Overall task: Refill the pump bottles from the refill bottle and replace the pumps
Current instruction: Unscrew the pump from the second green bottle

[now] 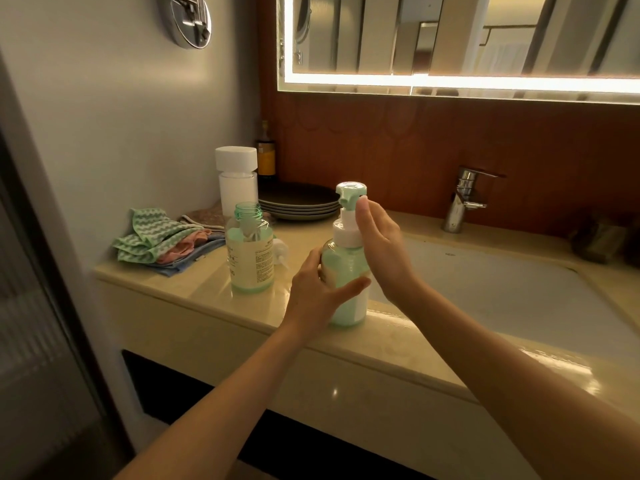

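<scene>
A green pump bottle [346, 271] stands on the counter's front edge beside the sink, its green-and-white pump [349, 206] seated on top. My left hand [318, 299] grips the bottle's body from the left, thumb across its front. My right hand [381, 251] is by the pump, thumb tip touching the pump head, fingers fairly straight behind the collar. To the left stands a second green bottle [250, 252], its neck uncapped. Its loose white pump [280, 252] lies on the counter behind it. A tall white capped refill bottle [237, 181] stands further back.
Folded cloths [162, 242] lie at the counter's left end. Dark plates [299, 202] are stacked near the back wall, a dark bottle [266, 154] behind them. The sink basin [502, 292] and chrome tap [464, 199] are to the right. A lit mirror hangs above.
</scene>
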